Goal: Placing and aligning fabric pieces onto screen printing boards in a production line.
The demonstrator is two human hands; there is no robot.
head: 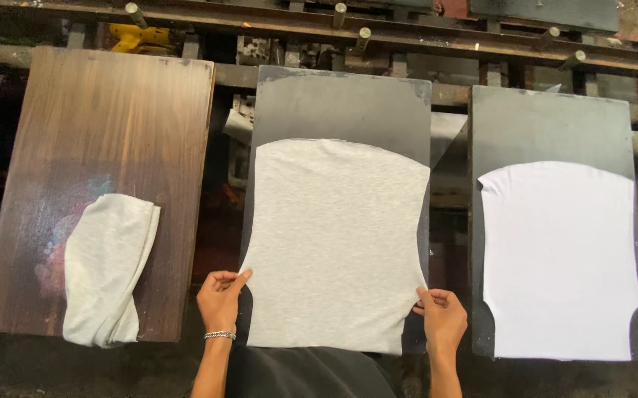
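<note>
Left hand (219, 298) and right hand (443, 315) each pinch a side edge of the grey fabric panel (337, 243) on the dark platen (334, 103). Pull evenly toward 9 and 3 o'clock, I judge, to flatten wrinkles.

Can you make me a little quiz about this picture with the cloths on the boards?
1. True or false: the left hand and right hand both pinch the grey cloth at its side edges.
2. Which board holds the folded cloth? A: the wooden board. B: the middle board. C: the right board.
3. Fill in: the flat cloth on the right board is ____ in colour.

Key
1. True: each hand grips one edge of it.
2. A: it lies crumpled on the wooden board on the left.
3. White: the white cloth lies flat and no hand touches it.
</note>
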